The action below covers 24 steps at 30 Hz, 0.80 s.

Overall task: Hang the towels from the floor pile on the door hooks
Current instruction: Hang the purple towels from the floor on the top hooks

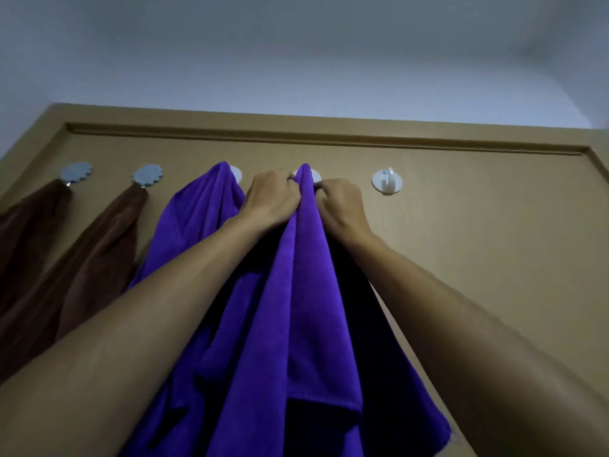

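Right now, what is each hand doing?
Left hand: grips the purple towel at the hook.
Right hand: grips the same towel.

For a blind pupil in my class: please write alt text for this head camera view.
Two hands, left hand and right hand, grip a purple terry towel at a round white hook on a tan door. Left hang another purple towel and two brown towels; one white hook stays free.

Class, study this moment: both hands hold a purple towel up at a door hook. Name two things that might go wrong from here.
1. The purple towel hides its hook, so the left hand and right hand may let go before the cloth has caught.
2. Pulling down might loosen the white hook, which looks stuck on.
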Available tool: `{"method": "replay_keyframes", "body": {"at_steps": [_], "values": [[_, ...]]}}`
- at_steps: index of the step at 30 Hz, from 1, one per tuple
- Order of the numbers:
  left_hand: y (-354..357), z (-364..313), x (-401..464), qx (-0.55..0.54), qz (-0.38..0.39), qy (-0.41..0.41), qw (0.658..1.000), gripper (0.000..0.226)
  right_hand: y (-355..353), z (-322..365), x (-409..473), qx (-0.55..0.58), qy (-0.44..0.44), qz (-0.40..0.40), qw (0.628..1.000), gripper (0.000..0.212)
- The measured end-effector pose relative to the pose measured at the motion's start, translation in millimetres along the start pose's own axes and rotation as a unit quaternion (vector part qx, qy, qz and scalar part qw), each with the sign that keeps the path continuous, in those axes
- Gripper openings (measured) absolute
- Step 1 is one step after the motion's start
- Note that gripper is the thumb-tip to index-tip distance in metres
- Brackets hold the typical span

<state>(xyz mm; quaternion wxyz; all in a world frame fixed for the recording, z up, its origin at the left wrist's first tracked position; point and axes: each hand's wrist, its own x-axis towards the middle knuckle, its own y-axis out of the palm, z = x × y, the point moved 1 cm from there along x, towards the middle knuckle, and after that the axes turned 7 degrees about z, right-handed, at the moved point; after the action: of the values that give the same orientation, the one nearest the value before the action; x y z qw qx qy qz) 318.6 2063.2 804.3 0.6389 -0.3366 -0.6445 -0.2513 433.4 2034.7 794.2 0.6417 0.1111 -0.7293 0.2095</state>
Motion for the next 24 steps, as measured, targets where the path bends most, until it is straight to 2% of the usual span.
{"method": "replay_keyframes", "body": {"at_steps": [3,5,8,12,14,18,24], "values": [[-5,-5,-9,-0.026,0.005,-0.010,1.000,0.041,-10,15,-18,0.140,0.053,-0.006,0.989,0.040],[-4,-8,-19,-0.037,0.026,-0.018,0.999,0.039,-9,20,-28,0.107,0.042,0.026,0.993,0.035],[3,-8,-46,-0.058,0.066,-0.010,0.996,0.037,1,19,-44,0.051,0.022,0.056,0.997,0.015],[12,-5,-87,-0.061,0.092,-0.019,0.994,0.049,11,18,-82,0.062,0.013,0.080,0.995,0.044],[12,-7,-112,-0.061,0.100,-0.033,0.993,0.052,13,20,-106,0.049,0.019,0.110,0.992,0.052],[9,-14,-163,-0.050,0.119,-0.051,0.990,0.055,13,26,-156,0.014,0.031,0.160,0.986,0.056],[0,-30,-242,-0.008,0.200,-0.103,0.974,0.061,-3,45,-233,0.005,0.041,0.246,0.968,0.061]]}}
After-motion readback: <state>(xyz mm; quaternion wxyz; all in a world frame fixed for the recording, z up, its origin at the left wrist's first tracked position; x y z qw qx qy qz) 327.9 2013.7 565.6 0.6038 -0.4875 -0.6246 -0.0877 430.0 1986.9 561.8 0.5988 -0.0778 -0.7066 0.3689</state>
